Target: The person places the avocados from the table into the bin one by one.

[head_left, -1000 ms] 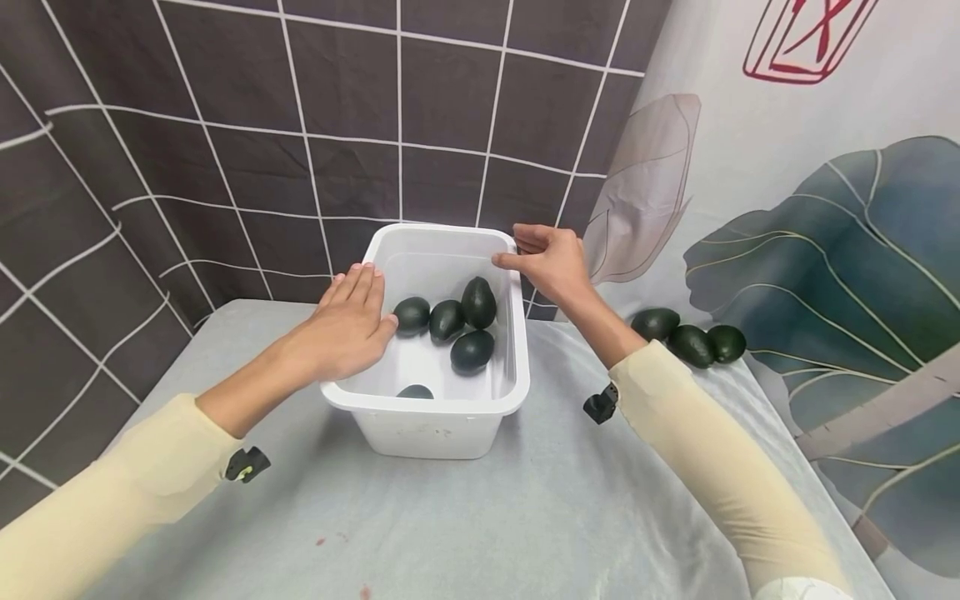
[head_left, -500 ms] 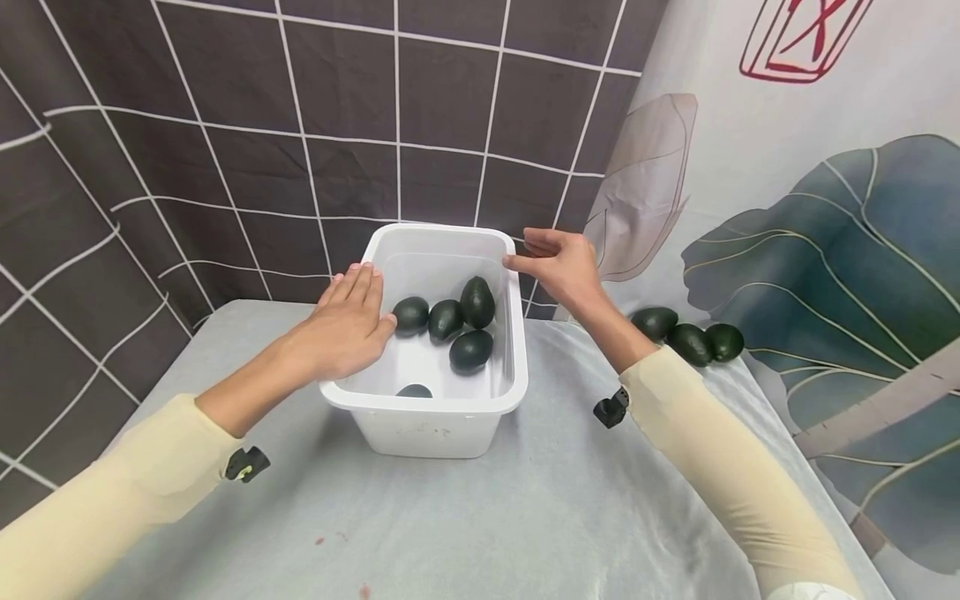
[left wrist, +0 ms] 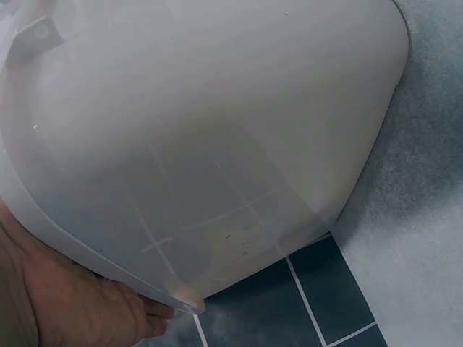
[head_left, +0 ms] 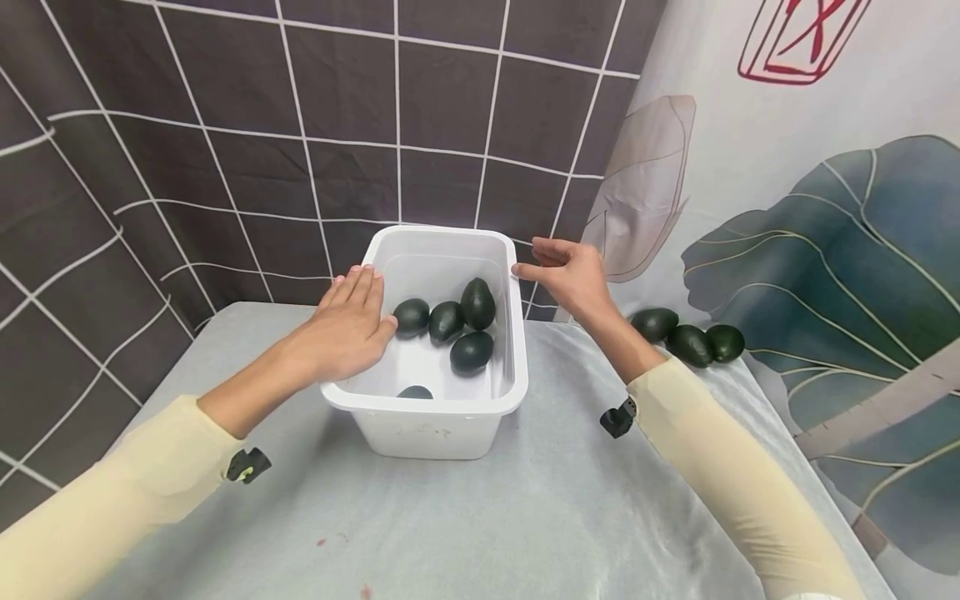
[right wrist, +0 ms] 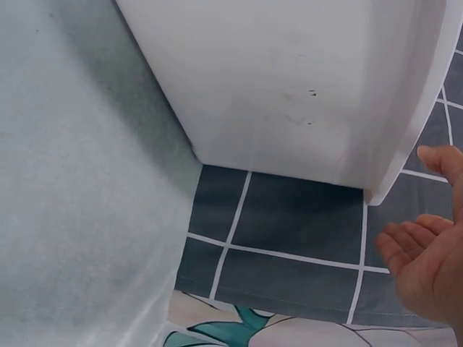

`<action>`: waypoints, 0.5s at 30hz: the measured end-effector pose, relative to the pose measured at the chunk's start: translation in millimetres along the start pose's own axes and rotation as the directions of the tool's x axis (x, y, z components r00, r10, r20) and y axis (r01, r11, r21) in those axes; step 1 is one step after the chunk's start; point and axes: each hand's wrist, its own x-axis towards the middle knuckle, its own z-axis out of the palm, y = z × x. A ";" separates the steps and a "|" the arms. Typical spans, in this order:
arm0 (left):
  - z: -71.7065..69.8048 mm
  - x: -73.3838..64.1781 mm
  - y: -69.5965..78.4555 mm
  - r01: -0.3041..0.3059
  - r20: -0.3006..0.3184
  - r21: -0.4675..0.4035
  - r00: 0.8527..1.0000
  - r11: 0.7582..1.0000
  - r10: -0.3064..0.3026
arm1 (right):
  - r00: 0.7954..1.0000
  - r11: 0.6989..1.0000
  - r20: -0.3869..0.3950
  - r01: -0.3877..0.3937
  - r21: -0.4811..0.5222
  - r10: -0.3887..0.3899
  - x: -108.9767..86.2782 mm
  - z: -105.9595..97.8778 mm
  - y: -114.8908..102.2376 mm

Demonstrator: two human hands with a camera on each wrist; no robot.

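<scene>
The right hand (head_left: 573, 279) has drawn rightward and slightly nearer the person since a second ago, its thumb tip now at the right edge of the tub (head_left: 431, 433) rather than over the inside; it is released, fingers loosely bent. The left hand (head_left: 341, 333) lies as before, straight-fingered along the left edge, grasping nothing; the tub stays on the bench (head_left: 450, 533), four avocados (head_left: 472, 352) inside; three more (head_left: 690, 345) lie unmoved at the right.
</scene>
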 end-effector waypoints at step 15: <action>-1.0 0.0 0.4 0.004 0.005 -0.007 1.000 1.000 -0.004 | 1.000 0.999 -0.010 -0.009 -0.036 0.009 -8.4 -9.9 9.2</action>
